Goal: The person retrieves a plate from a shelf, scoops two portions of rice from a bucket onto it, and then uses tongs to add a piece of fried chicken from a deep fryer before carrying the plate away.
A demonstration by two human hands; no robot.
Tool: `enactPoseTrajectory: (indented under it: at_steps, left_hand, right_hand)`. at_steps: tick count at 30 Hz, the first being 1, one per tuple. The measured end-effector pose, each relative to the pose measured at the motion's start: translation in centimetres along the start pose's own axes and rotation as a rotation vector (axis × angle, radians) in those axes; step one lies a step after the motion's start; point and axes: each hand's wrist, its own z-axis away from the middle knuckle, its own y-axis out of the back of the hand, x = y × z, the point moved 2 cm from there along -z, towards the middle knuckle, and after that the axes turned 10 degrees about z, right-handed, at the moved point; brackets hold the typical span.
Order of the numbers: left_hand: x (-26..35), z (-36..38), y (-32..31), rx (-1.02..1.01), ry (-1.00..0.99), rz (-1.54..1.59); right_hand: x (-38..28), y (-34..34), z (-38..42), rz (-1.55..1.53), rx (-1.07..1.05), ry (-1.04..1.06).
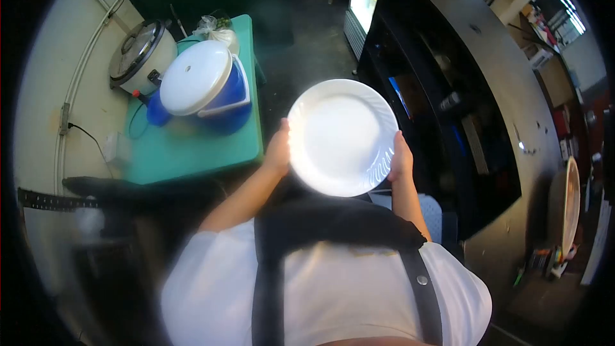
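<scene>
A round white plate [343,138] with a fluted rim is held out in front of my body, its upper face toward the camera. My left hand [278,147] grips the plate's left edge. On the opposite edge, my right hand [401,157] has hold of the rim. The fingers of both hands are partly hidden behind the plate. I cannot tell whether it is one plate or a stack.
On the left, a green table [198,154] bears a blue bucket [234,102] with a white lid, a rice cooker [142,57] and plastic bags [221,33]. A dark shelf unit [442,90] stands at the right, with a lit fridge [364,0] behind.
</scene>
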Motion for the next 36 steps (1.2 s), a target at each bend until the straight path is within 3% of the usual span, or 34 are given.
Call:
enactPoseTrajectory:
  at_steps: [7,10,12,14,16,18,20,22,23,25,26,28,32,34,35,36]
  left_hand:
    - [1.0,-18.5,-3.2,0.180,0.016,0.178]
    - [2.3,-26.7,-2.9,0.131,-0.074,0.324]
    - [3.6,-33.2,-0.6,0.248,-0.022,0.045]
    - [6.1,-38.0,0.3,0.250,-0.120,-0.187]
    - [7.1,-43.2,4.0,0.467,-0.055,-0.367]
    - [9.0,-45.7,6.6,0.796,0.009,-0.174]
    - [9.8,-49.2,11.5,0.771,0.102,0.460]
    - [11.8,-52.3,14.6,0.948,0.057,0.772]
    - [13.0,-53.8,16.4,0.949,0.050,0.769]
    - [14.5,-57.7,21.5,0.897,-0.159,0.825]
    - [14.0,-60.2,25.3,0.893,-0.160,0.831]
    - [11.9,-63.4,32.8,0.971,-0.538,0.517]
    - [14.6,-64.9,37.0,0.939,-0.550,0.565]
    - [15.0,-63.9,35.9,1.234,-0.606,0.630]
    - [15.1,-63.0,36.2,1.256,-0.599,0.635]
    - [15.7,-62.7,37.0,1.136,-0.701,0.711]
  right_hand:
    - [-4.7,-2.9,-21.2,0.145,-0.055,-0.030]
    - [-7.1,-5.9,-32.3,0.240,-0.094,-0.056]
    - [-9.9,-10.0,-37.0,0.247,-0.111,-0.123]
    - [-11.8,-13.4,-41.8,0.326,-0.139,-0.140]
    - [-12.4,-16.7,-46.0,0.246,-0.223,-0.136]
    - [-12.5,-19.8,-49.3,0.335,-0.240,-0.153]
    - [-12.5,-23.9,-51.6,0.375,-0.254,-0.113]
    - [-11.0,-26.4,-54.7,0.357,-0.277,-0.119]
    - [-10.0,-27.8,-56.1,0.338,-0.293,-0.116]
    - [-8.6,-31.2,-57.8,0.316,-0.279,-0.167]
    - [-8.0,-32.9,-58.8,0.301,-0.262,-0.220]
    - [-7.4,-35.6,-60.8,0.311,-0.303,-0.199]
    - [-7.1,-42.9,-64.9,0.415,-0.251,-0.231]
    - [-6.0,-44.7,-68.6,0.482,-0.314,-0.196]
    - [-5.2,-45.5,-70.3,0.454,-0.361,-0.178]
    - [-4.8,-46.7,-71.7,0.467,-0.375,-0.183]
